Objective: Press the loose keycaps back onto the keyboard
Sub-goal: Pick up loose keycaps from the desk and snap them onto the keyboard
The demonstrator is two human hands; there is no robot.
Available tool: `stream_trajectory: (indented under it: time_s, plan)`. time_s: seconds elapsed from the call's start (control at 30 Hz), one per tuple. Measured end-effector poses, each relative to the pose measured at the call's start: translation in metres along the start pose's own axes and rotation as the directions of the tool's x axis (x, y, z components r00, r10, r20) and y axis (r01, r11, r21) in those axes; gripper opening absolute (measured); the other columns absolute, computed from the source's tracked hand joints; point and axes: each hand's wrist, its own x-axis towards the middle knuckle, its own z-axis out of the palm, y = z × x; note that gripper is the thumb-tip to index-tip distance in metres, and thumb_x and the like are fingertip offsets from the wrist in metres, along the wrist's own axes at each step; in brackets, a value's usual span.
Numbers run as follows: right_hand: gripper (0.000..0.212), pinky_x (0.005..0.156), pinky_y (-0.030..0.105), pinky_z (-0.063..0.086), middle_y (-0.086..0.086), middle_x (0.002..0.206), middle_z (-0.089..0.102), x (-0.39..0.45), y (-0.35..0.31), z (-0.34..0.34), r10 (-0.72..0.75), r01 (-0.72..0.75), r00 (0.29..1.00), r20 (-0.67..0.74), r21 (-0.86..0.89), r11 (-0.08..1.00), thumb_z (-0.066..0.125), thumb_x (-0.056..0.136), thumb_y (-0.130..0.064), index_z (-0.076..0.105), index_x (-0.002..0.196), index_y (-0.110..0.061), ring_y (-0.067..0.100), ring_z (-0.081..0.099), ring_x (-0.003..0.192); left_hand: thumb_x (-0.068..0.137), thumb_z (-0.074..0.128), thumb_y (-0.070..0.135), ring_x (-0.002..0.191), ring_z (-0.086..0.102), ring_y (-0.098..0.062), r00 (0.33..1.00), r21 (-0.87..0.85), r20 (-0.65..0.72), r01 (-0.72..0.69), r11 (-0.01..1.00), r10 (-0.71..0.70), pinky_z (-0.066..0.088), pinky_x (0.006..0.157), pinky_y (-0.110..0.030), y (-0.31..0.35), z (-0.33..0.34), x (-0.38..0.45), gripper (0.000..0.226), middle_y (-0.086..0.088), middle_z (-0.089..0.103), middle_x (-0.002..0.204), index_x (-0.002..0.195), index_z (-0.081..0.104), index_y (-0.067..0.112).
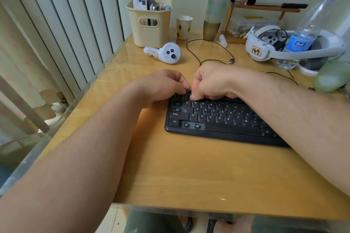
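Left edge: vertical blinds (62, 30) and a patterned curtain (17, 66) beside the wooden desk (189, 166).

Left hand (162, 86) sits at the keyboard's top-left corner, fingers curled down, tips touching the top key row. Cannot tell if it pinches a keycap; fingertips hide whatever is under them.

Back left of the desk: cream basket (149, 24) holding a white box and other small stuff. White controller (164, 54) lies just in front of it. Paper cup (184, 27) stands right of the basket.

Black keyboard (217, 119) lies centre-right on the desk, angled, its right end hidden under the right forearm. Bare blue switches show where caps are missing: two in the bottom row (191, 125) right of Ctrl, and more on the left column above Shift (177, 109).

Right hand (212, 81) is just beside the left hand, almost touching it, fingers curled tight, thumb and fingertips pressed down on the top row near the Q/W keys. Looks like a pinch on something small and dark, but cannot tell for sure what it is.

Behind the hands: black USB cable (212, 49) looping across the desk, stacked tumblers (216, 13), a small wooden rack (265, 8) with nail polish bottles.

Far right: white headset (265, 47) tagged 149, and a clear water bottle (306, 30) with a blue cap in front of it.
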Motion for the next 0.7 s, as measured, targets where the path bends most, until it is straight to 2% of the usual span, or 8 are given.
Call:
stream_trajectory:
  time_s: [0.17,0.3,0.37,0.43,0.5,0.6,0.63,0.7]
  plan:
    - [0.014,0.047,0.020,0.045,0.000,0.066,0.065,0.005,0.011,-0.005,-0.017,0.008,0.999,0.051,0.177,0.984,0.082,0.084,-0.005,0.075,0.075,-0.014,0.007,0.053,0.051,0.096,0.064,0.013,0.092,0.064,-0.018,1.000,0.031,0.017,-0.018,0.999,0.018,0.051,0.102,-0.045,0.000,-0.003,-0.002,0.014,-0.005,0.073,0.098,0.103,0.074,0.020]
    - [0.010,0.057,0.023,0.052,0.001,0.073,0.068,0.001,0.017,-0.003,-0.103,0.102,0.995,0.015,0.084,0.991,0.085,0.083,-0.009,0.079,0.081,-0.016,0.013,0.061,0.068,0.096,0.066,0.016,0.093,0.065,-0.017,0.999,0.051,0.033,-0.032,0.998,0.031,0.052,0.101,-0.046,-0.002,-0.005,-0.002,0.012,-0.005,0.074,0.102,0.103,0.073,0.022]
    - [0.011,0.054,0.025,0.050,0.004,0.073,0.066,0.001,0.015,-0.001,-0.081,0.080,0.997,0.014,0.068,0.995,0.085,0.083,-0.009,0.076,0.078,-0.014,0.016,0.058,0.065,0.096,0.067,0.017,0.092,0.065,-0.015,0.998,0.053,0.045,-0.041,0.998,0.039,0.052,0.102,-0.045,-0.002,-0.004,-0.003,0.010,-0.001,0.073,0.098,0.102,0.073,0.021]
    - [0.014,0.047,0.024,0.040,0.007,0.068,0.059,0.003,0.009,0.002,-0.029,0.029,1.000,0.010,0.074,0.997,0.084,0.082,-0.007,0.071,0.075,-0.011,0.018,0.049,0.059,0.096,0.067,0.017,0.092,0.065,-0.015,0.998,0.053,0.049,-0.050,0.997,0.048,0.051,0.103,-0.044,-0.002,-0.005,-0.002,0.009,0.000,0.072,0.097,0.101,0.073,0.021]
    - [0.015,0.044,0.021,0.033,0.007,0.066,0.054,0.005,0.000,0.003,0.002,-0.002,1.000,0.003,0.033,0.999,0.082,0.083,-0.009,0.068,0.077,-0.012,0.018,0.044,0.056,0.096,0.068,0.017,0.093,0.065,-0.014,0.997,0.058,0.051,-0.054,0.997,0.051,0.051,0.102,-0.043,-0.003,-0.005,-0.002,0.009,0.000,0.073,0.097,0.102,0.073,0.021]
    - [0.009,0.040,0.018,0.034,0.004,0.065,0.056,-0.002,-0.006,0.001,-0.035,0.034,0.999,0.000,-0.130,0.991,0.076,0.091,-0.017,0.069,0.088,-0.013,0.016,0.046,0.051,0.096,0.068,0.017,0.094,0.066,-0.016,0.997,0.073,0.051,-0.067,0.995,0.064,0.051,0.102,-0.044,-0.003,-0.004,-0.001,0.007,-0.001,0.074,0.097,0.098,0.073,0.022]
    - [0.010,0.042,0.019,0.037,0.001,0.066,0.058,-0.005,-0.006,0.000,-0.066,0.065,0.998,0.001,-0.186,0.980,0.075,0.092,-0.022,0.069,0.089,-0.015,0.016,0.050,0.052,0.096,0.068,0.017,0.094,0.066,-0.016,0.997,0.082,0.047,-0.070,0.994,0.067,0.051,0.101,-0.044,-0.003,-0.003,-0.002,0.007,-0.001,0.073,0.097,0.098,0.073,0.022]
    - [0.012,0.055,0.024,0.044,-0.003,0.077,0.066,-0.008,-0.003,0.001,-0.135,0.120,0.990,-0.032,-0.281,0.952,0.078,0.090,-0.028,0.071,0.084,-0.021,0.015,0.061,0.069,0.095,0.067,0.016,0.092,0.064,-0.015,0.997,0.092,0.041,-0.073,0.993,0.069,0.051,0.101,-0.042,-0.003,-0.003,-0.002,0.008,-0.001,0.072,0.097,0.097,0.072,0.022]
